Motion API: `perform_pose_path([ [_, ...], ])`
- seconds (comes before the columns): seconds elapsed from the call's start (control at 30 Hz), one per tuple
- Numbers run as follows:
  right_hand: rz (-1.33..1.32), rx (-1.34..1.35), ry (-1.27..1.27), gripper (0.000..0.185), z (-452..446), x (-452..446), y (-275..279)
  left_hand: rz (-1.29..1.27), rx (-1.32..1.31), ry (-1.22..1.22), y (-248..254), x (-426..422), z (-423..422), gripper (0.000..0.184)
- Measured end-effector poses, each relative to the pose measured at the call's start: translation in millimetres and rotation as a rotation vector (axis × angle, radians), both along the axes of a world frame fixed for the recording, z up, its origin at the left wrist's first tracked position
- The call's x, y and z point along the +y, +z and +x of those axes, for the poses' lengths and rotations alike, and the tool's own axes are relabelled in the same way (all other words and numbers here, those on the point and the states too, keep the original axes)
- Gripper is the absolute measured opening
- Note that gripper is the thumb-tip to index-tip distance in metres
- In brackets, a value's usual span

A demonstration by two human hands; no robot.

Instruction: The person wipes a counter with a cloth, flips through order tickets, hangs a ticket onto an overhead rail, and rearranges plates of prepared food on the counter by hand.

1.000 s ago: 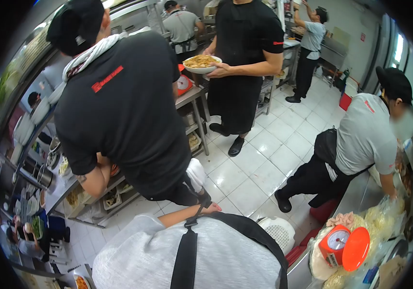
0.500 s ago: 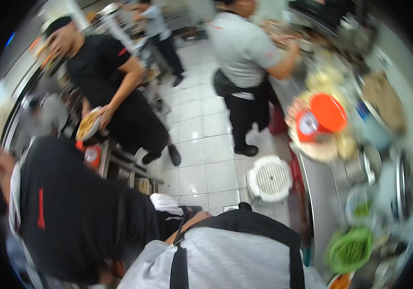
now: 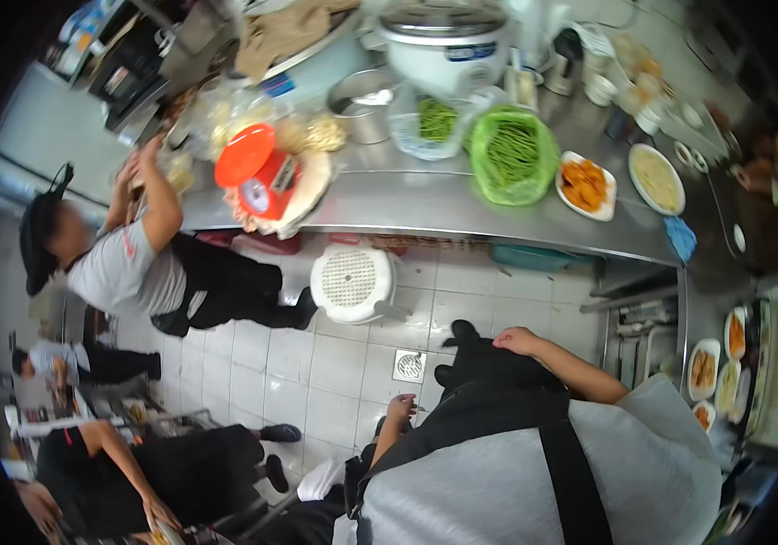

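My left hand [image 3: 401, 407] hangs low in front of me over the tiled floor, its fingers loosely apart and nothing visible in it. My right hand [image 3: 518, 341] is beside the front of my black apron [image 3: 507, 400]; its back is towards me and its fingers are mostly hidden. Neither hand reaches the steel counter [image 3: 425, 198] ahead. On that counter stand a green bag of long green beans [image 3: 513, 150], a white dish of orange food [image 3: 586, 186], an oval dish of pale shreds [image 3: 657, 179] and a red dial scale [image 3: 266, 182].
A white plastic stool [image 3: 351, 284] stands before the counter, left of a floor drain [image 3: 410, 365]. A co-worker in grey [image 3: 126, 263] works at the counter's left; another in black [image 3: 144, 481] is at lower left. A rice cooker [image 3: 443, 59] and metal pot [image 3: 364, 104] stand behind.
My view has swung right from the aisle to face the counter. Both my hands now show in front of me. The stool and co-workers have shifted left in view.
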State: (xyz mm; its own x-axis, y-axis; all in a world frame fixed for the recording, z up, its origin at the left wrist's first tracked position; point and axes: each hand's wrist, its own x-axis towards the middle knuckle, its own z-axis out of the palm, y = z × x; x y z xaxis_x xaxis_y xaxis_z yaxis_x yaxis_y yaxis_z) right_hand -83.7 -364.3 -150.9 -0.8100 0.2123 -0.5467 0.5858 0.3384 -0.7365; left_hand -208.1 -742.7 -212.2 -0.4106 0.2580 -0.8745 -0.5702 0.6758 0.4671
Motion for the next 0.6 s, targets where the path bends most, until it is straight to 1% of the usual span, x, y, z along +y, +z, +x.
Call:
perform_pose_path([
  [0.1,0.214,-0.22,-0.251,0.023,67.3,14.8,-14.3,0.184,0.086,-0.096,14.0,30.7,15.3,0.028],
  [0.13,0.13,-0.272,-0.233,0.023,83.6,24.8,-17.2,0.147,0.101,-0.147,24.8,39.5,20.9,0.028],
  [0.17,0.048,-0.321,-0.215,0.023,97.6,36.1,-18.5,0.199,0.061,-0.113,15.7,40.1,25.5,0.029],
  [0.2,-0.034,-0.37,-0.199,0.024,108.2,44.7,-17.0,0.251,0.017,-0.08,-6.9,33.0,33.0,0.029],
  [0.23,-0.083,-0.311,-0.289,0.022,114.8,53.5,-11.2,0.302,-0.032,-0.049,-19.9,32.8,38.6,0.029],
  [0.3,-0.172,-0.191,-0.472,0.021,123.3,81.1,13.0,0.259,0.013,-0.163,-15.4,35.5,43.0,0.031],
  [0.37,-0.144,-0.054,-0.606,0.019,123.2,116.4,58.0,0.194,0.008,-0.264,-50.4,36.2,48.2,0.031],
  [0.43,-0.046,0.106,-0.687,0.02,139.1,164.3,81.6,0.126,0.112,-0.331,-31.4,55.7,40.7,0.031],
  [0.5,0.033,0.214,-0.738,0.022,151.2,204.4,135.1,0.261,-0.039,-0.263,-44.8,74.0,19.4,0.03],
  [0.57,-0.048,0.349,-0.874,0.025,169.8,249.6,168.9,0.283,-0.018,-0.222,-14.1,115.6,-1.3,0.029],
  [0.6,-0.107,0.397,-0.995,0.028,178.4,269.1,191.8,0.212,0.006,-0.193,-0.5,141.0,-6.4,0.029],
])
